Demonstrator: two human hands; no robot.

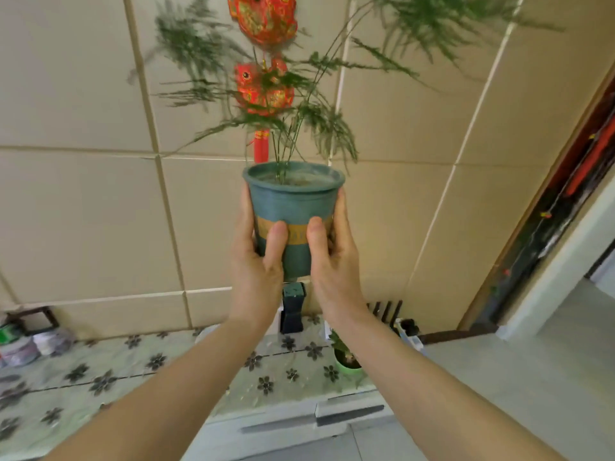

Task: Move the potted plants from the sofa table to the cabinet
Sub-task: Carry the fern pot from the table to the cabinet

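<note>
Fig.: my L hand [258, 257] & R hand [332, 261] both clasp the teal pot [293, 207], thumbs on its front by the tan band, fingers wrapped round the sides. Pot is upright, lifted in the air w/ its fern [299, 94] in front of the tiled wall [83, 211], above the cabinet [283, 424] w/ floral cloth [133, 377]. A small green pot [347, 361] sits on the cloth below my R wrist. Red ornament [264, 84] hangs on the wall behind the fern
</note>
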